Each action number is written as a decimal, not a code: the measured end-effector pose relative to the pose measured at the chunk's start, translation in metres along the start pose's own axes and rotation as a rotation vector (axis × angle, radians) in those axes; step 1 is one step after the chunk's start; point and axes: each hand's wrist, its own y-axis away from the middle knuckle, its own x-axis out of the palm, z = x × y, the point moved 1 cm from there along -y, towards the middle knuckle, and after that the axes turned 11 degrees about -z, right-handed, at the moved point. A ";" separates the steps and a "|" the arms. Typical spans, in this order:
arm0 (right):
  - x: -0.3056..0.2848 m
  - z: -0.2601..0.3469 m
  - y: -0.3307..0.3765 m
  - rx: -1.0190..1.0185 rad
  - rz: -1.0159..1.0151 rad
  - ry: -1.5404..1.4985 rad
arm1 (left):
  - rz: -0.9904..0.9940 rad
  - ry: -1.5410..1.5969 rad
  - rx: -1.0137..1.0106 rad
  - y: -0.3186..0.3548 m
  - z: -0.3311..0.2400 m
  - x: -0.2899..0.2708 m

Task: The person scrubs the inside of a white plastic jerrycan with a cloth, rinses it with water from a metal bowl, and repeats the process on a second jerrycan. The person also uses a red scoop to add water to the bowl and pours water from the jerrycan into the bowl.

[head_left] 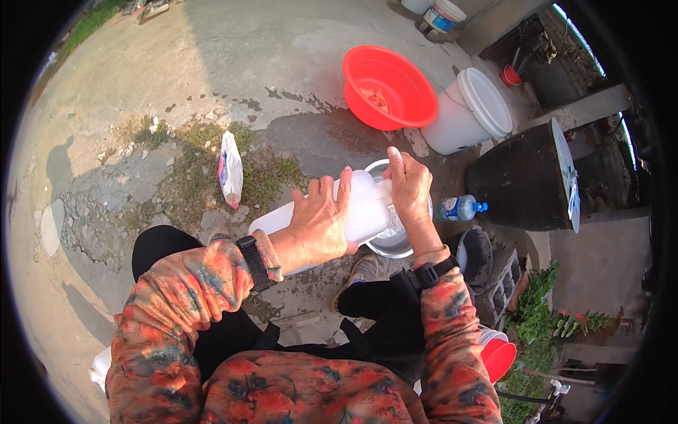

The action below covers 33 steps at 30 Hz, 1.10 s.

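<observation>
A white plastic jug [366, 212] lies slanted in front of me, its narrow end toward the right. My left hand [316, 220] is wrapped over its middle with the fingers spread across the plastic. At the narrow end, my right hand [410, 189] has its fingers curled in against the neck and the thumb raised; what exactly they grip there is hidden. Beneath that end stands a shiny metal basin [397, 249], partly covered by the jug and my right hand. Something clear and glinting shows inside the basin.
Ahead stand a red basin [406, 74] and a lidded white bucket [452, 121]. To the right are a clear blue-capped bottle [459, 208], a large black drum [514, 177], a hollow block [500, 284] and green plants [537, 304]. A white plastic bag [230, 168] sits on weedy ground to the left.
</observation>
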 end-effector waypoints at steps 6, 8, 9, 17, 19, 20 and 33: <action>-0.005 0.001 0.007 -0.276 0.082 0.010 | -0.077 -0.016 0.014 -0.006 -0.002 -0.001; -0.001 -0.004 0.015 -0.495 0.109 0.099 | -0.054 -0.052 0.024 -0.005 -0.002 0.000; 0.002 -0.008 0.018 -0.578 0.131 0.159 | -0.052 -0.075 0.032 -0.005 -0.001 0.001; 0.012 -0.026 -0.005 0.105 0.094 0.293 | -0.084 -0.173 0.191 0.009 -0.005 0.010; 0.000 -0.017 -0.009 0.241 0.018 0.107 | -0.110 -0.182 0.203 0.007 -0.005 0.008; -0.006 -0.011 -0.008 0.206 0.049 0.037 | -0.107 -0.164 0.179 0.004 -0.003 0.007; -0.027 -0.017 0.016 -0.464 0.368 -0.052 | -0.185 -0.089 0.223 -0.004 0.014 0.001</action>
